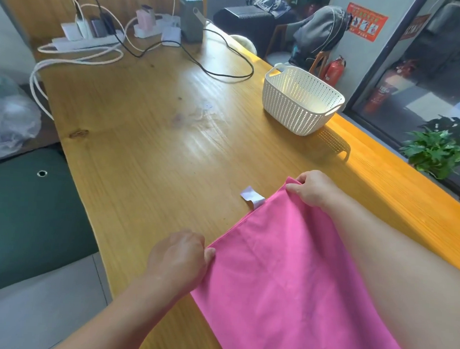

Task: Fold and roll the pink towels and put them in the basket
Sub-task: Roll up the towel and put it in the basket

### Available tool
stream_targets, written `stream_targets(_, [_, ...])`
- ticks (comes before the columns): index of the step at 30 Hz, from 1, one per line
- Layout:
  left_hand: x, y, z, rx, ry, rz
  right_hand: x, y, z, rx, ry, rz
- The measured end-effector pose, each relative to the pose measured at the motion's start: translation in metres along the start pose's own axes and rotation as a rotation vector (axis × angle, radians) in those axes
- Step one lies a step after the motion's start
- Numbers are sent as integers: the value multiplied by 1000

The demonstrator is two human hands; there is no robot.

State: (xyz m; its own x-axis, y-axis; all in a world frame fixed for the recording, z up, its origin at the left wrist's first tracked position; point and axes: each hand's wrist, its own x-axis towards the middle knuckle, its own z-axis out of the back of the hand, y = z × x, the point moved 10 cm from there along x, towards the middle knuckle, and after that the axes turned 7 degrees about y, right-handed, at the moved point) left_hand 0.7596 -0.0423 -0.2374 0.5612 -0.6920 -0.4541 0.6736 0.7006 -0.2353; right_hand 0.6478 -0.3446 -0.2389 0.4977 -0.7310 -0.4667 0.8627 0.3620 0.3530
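Now: your left hand (pixel 179 261) pinches pink towel (pixel 285 275) at near-left corner, lower centre of frame. Your right hand (pixel 313 189) pinches far corner, right of centre. Towel stretched between them over wooden table (pixel 147 135), white tag (pixel 253 198) at far edge. Towel's lower end cut off by frame bottom. White basket (pixel 299 101) upper right, well apart from both hands.

We see two bare forearms reaching in from the lower edge, no sleeves, watch or rings showing on either. Our left hand (pixel 179 261) and right hand (pixel 312 189) wear no gloves, nails short and unpainted.
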Motion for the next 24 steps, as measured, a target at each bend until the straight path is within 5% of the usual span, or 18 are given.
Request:
stream_targets(8, [-10,-1,3,-212,-90,-13,-2,-3,5,141,-18,22])
stream_targets(16, [3,14,4,-357,2,-50,-2,-10,4,320,-53,39])
stream_targets(24, [-7,18,-4,-278,-236,-162,8,-7,12,322,-127,81])
